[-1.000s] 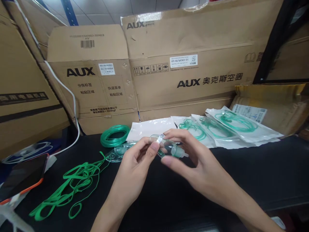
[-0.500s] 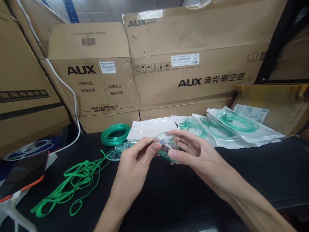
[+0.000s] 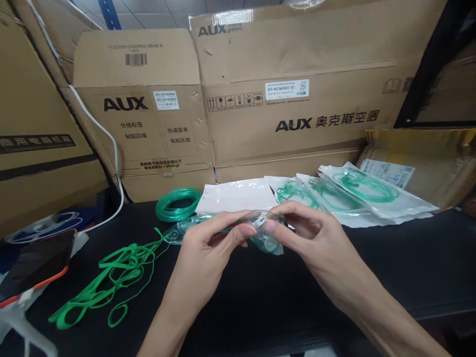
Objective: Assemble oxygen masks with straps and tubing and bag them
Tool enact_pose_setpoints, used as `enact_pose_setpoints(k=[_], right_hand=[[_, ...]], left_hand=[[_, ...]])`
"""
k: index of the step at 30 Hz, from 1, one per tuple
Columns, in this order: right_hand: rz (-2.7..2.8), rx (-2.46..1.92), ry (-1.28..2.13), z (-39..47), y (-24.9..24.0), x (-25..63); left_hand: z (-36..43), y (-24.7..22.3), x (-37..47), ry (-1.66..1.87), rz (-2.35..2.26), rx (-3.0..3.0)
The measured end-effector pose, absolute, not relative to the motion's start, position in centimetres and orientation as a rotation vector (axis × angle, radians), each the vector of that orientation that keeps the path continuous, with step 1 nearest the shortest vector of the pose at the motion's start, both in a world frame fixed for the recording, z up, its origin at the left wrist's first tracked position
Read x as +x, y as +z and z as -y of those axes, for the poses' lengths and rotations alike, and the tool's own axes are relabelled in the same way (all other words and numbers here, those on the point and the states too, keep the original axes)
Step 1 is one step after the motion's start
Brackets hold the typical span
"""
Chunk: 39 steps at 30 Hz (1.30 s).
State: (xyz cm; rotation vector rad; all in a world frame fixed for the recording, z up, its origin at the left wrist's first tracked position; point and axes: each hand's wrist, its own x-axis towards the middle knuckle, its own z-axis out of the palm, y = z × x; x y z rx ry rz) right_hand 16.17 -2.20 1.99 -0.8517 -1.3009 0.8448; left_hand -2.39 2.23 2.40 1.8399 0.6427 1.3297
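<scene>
Both hands meet over the black table, around a clear, green-tinted plastic mask [image 3: 268, 243]. A small pale metal strip [image 3: 259, 221] shows at its top, between the thumbs. My left hand [image 3: 215, 243] pinches the mask's left edge, thumb at the strip's left end. At the strip's right end, my right hand [image 3: 308, 230] pinches the mask between thumb and fingers. Behind my left hand lies another clear mask [image 3: 176, 233], partly hidden. Green elastic straps [image 3: 119, 267] lie tangled to its left, and a coil of green tubing [image 3: 177, 210] lies just behind.
White pouches with green tubing [image 3: 366, 186] lie at the back right, beside a blank white pouch [image 3: 238, 195]. Cardboard boxes [image 3: 297, 59] stand behind the black table [image 3: 394, 267]. A tablet with an orange edge [image 3: 40, 263] and a white cable [image 3: 115, 148] are at the left.
My right thumb has moved up from the mask's body to the strip. The mask has tilted, with its green lower part now below the thumbs. The view has shifted slightly.
</scene>
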Motion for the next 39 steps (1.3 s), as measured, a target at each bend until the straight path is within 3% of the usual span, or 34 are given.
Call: enact_pose_setpoints(k=[13,25,33,39], right_hand=[[1.487,-0.923,0.637,2.3,2.1,16.6],[1.538,-0.811,1.056,2.4,2.4,17.9],[1.198,-0.517,1.334,2.4,2.0,16.4],[1.128,-0.473,1.351,2.7,2.3,16.1]], left_hand=[[-2.4,2.4,-2.9,1.273,-0.755,2.004],[-2.5,2.4,-3.0,1.048,-0.781,1.991],[-2.4,2.0,-2.5,1.07,-0.576,1.708],[-2.7,1.4,-2.8,1.051,-0.598,1.666]])
